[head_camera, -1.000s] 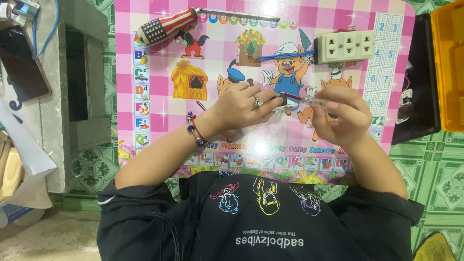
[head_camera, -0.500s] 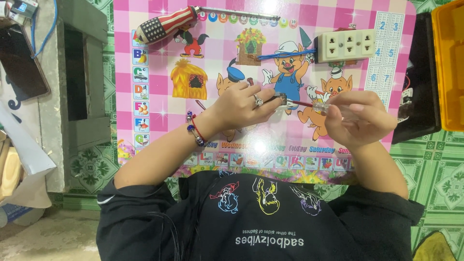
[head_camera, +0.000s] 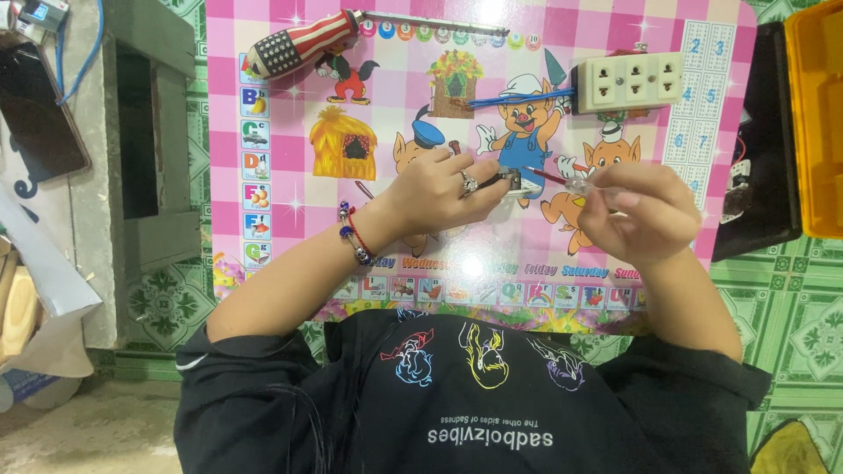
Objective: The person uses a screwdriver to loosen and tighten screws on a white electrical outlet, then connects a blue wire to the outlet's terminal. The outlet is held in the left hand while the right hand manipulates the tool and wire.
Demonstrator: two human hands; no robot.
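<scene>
1. Hands at centre of view, raised over a pink checked cartoon mat [head_camera: 290, 290] that covers the table. The left hand [head_camera: 443, 189] is curled shut, its fingertips pinching a small dark component [head_camera: 509, 182]; a ring and a beaded bracelet are worn on this hand and wrist.
2. The right hand [head_camera: 645, 215] is likewise closed, thumb and forefinger nipping a small clear part [head_camera: 584, 186] from which a thin red wire [head_camera: 549, 175] runs toward the dark component. The two hands stand close together, seemingly so that the wire end can be brought to the component with fine control.
3. The held pieces hang just above the mat, between the hands, not resting on it.
4. A screwdriver [head_camera: 307, 39] with a striped and starred handle lies at the mat's far edge, well apart from the left hand, its shaft pointing right.
5. A cream triple socket block [head_camera: 630, 82] with blue wires [head_camera: 518, 98] trailing from its left side sits at far right of the mat, near the right hand.
6. An orange case [head_camera: 817, 114] stands off the mat to the right.
</scene>
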